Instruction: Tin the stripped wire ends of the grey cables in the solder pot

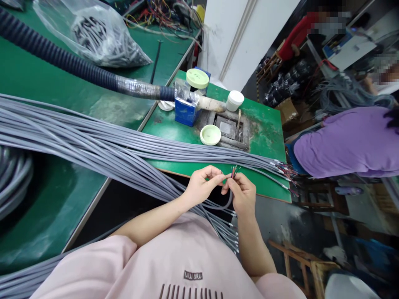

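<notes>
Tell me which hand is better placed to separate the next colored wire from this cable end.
Probably the left hand. The right hand appears to steady the gray multicore cable, whose colored wires fan out at its grip; the left hand is close beside them, though its hold is unclear.

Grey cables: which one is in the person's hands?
The grey cable curving up into the right hand, its coloured wires poking out beside the left hand. That held end sets it apart; the other cables lie in bundles.

Pale pink short-sleeved top, dark vertical stripes, a seemingly lettered patch.
</notes>
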`<state>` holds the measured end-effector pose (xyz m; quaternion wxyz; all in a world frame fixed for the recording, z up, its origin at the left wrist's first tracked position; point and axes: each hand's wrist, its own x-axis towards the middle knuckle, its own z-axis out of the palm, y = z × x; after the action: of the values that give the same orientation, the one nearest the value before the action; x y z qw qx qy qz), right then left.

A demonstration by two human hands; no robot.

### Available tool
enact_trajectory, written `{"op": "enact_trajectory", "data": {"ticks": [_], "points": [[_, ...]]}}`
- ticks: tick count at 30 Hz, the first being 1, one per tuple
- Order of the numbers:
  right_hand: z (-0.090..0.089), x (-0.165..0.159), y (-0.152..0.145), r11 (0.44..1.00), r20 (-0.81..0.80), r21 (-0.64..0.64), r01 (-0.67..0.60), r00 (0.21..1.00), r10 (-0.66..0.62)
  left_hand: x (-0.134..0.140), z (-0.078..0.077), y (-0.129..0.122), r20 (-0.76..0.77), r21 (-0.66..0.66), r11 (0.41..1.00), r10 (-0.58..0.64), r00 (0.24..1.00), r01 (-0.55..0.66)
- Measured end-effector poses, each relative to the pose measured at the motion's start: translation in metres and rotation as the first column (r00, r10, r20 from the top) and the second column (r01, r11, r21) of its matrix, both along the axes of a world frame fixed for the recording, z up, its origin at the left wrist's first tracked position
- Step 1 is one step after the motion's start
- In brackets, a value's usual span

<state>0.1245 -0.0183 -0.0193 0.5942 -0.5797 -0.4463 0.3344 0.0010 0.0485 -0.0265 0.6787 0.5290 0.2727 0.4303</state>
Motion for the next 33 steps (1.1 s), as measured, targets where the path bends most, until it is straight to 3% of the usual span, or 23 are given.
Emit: {"op": "enact_trajectory", "data": {"ticks": [13, 23, 33], "points": [[-0.003, -0.006, 0.011, 0.992, -0.069, 0.042, 0.121, 0.991, -0.118, 0.002, -0.004, -0.001, -0.072, 0.126, 0.992, 0.033, 0.997, -0.023], [-0.005, -0.001, 0.014, 0.999, -0.027, -0.023, 0.049, 0.998, -0.049, 0.005, -0.003, 0.002, 0.018, 0.027, 0.999, 0.037, 0.999, -0.038], [0.008, -0.005, 0.011, 0.995, 0.224, -0.103, -0.010, 0.974, 0.033, 0.000, -0.002, 0.008, 0.060, -0.102, 0.994, 0.037, 0.998, -0.031]]}}
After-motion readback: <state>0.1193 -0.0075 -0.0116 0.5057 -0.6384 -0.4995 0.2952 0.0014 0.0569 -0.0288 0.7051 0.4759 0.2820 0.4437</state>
